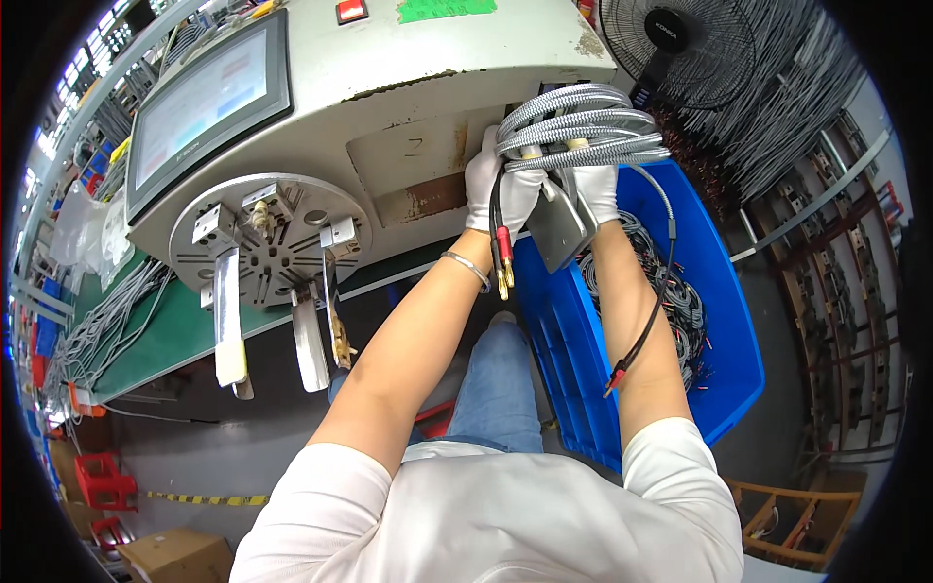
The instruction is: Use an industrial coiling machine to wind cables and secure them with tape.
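Observation:
A thick coil of grey braided cable point(583, 131) sits between my gloved hands at the front of the machine. My left hand point(498, 185) is closed around the coil's left side. My right hand point(595, 189) grips it from below on the right, its fingers partly hidden by the cable. Flat metal plates point(559, 228) stick out under the coil between the hands. One cable end, with red and gold plugs point(503, 257), hangs beside my left wrist. The other end, a black lead with red-sleeved tips point(619, 374), dangles over my right forearm.
Below right stands a blue bin point(734, 330) holding many coiled cables. On the machine's left are a slotted disc point(272, 238) with protruding metal blades and a touchscreen point(214, 102). A black fan point(671, 39) and hanging cables point(777, 107) are at the far right.

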A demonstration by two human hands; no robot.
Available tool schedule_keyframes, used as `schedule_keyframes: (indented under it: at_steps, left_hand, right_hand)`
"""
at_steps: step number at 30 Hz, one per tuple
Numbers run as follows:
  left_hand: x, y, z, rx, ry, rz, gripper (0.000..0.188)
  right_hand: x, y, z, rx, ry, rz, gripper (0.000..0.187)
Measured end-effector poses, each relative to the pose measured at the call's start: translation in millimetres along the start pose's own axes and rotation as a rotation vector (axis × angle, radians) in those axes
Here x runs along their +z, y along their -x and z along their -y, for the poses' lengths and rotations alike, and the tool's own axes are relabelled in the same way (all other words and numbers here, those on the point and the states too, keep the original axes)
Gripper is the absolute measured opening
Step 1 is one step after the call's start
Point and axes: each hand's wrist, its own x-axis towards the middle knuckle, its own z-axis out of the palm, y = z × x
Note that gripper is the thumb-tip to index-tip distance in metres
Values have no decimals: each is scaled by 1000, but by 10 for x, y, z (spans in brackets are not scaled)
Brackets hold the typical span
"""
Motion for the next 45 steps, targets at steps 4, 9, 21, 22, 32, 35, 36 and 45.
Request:
schedule_keyframes:
  at_steps: [4, 9, 21, 22, 32, 35, 36, 45]
  left_hand:
    - [-67, 26, -63, -45, 31, -13, 30]
    - [-372, 560, -475, 274, -257, 203, 29]
    - [-852, 1091, -1244, -437, 326, 621, 73]
    - [-831, 1115, -1273, -405, 79, 613, 69]
    - [-928, 1167, -1239, -532, -346, 613, 19]
    - [-874, 1387, -1070, -166, -424, 475, 17]
    - [-881, 1440, -1036, 23, -461, 400, 16]
    - [-1090, 1308, -1227, -1196, -114, 872, 13]
  right_hand:
    - [-129, 13, 254, -228, 507, 201, 16]
    - [-317, 128, 1749, -195, 157, 15, 16]
    - [-502, 585, 2069, -4, 622, 512, 26]
    - [-511, 619, 2075, -26, 690, 533, 25]
    - [-564, 987, 2130, 711, -36, 801, 17]
    - [-428, 1153, 2146, 632, -76, 728, 20]
    - [-416, 1170, 2175, 666, -57, 707, 22]
    - [-328, 1336, 2117, 756, -20, 555, 32]
